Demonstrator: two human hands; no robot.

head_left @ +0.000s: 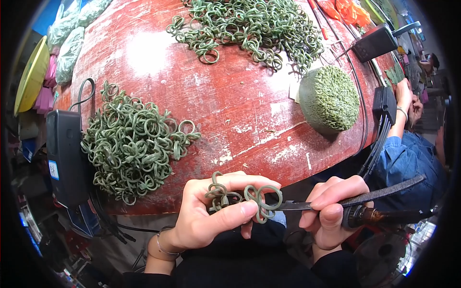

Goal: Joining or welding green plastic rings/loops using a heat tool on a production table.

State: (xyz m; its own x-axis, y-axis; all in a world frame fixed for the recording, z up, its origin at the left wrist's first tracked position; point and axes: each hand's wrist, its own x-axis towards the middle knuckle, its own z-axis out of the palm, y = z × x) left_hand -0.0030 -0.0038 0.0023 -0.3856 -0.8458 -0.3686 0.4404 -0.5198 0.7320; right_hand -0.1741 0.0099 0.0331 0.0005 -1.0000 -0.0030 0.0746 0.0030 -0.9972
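My left hand (204, 218) is closed around a small bunch of green rings (218, 194). Its thumb and forefinger pinch a few of them, and one looped green piece (263, 200) sticks out past the fingertips. In my right hand (333, 211) is a slim tool with a thin flat metal blade (294, 206). A dark, ridged, strip-like handle (386, 190) runs out behind the fingers. The blade's tip meets the looped piece, or lies just behind it. Below the handle a dark brown and black rod-like thing (377, 216) shows; whether my hand also holds it, I cannot tell.
On the red, worn table (221, 120) lie a left heap of green rings (137, 144) and a far heap (259, 29). A round green textured block (331, 100) stands at right. Black devices (69, 156) and cables edge the table. A co-worker in a blue sleeve (406, 165) sits at right.
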